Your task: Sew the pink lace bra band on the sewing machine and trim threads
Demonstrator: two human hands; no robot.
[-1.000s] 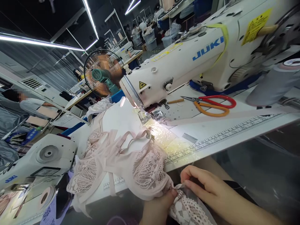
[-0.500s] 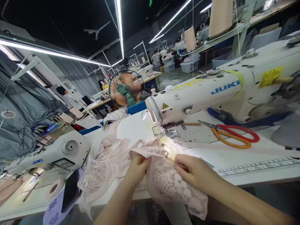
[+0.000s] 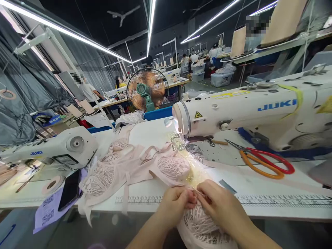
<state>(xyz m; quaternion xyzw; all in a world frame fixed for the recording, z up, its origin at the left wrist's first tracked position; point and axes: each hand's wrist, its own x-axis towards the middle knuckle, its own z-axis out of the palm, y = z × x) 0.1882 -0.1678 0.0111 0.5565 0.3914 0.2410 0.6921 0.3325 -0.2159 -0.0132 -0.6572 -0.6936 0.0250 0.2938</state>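
Observation:
A pale pink lace bra (image 3: pixel 172 167) lies partly on the table, and its nearer cup hangs over the front edge. My left hand (image 3: pixel 176 202) is closed on the bra's fabric between the two cups. Right beside it, my right hand (image 3: pixel 218 200) pinches the edge of the same bra, the fingertips of both hands almost touching. Behind the hands stands a white sewing machine (image 3: pixel 220 110), its lamp lighting the needle area. More pink lace bras (image 3: pixel 103 176) lie joined or heaped to the left.
Scissors (image 3: pixel 261 160) with red and orange handles lie right of the needle area. A ruler strip (image 3: pixel 280 202) runs along the table's front edge. At left are a phone (image 3: pixel 69 189), a tape roll (image 3: pixel 53 184) and a second sewing machine (image 3: pixel 75 145). A fan (image 3: pixel 147 90) stands behind.
My left hand has moved right and down to meet my right hand at the bra's middle. One cup now lies flat on the table. The view has shifted.

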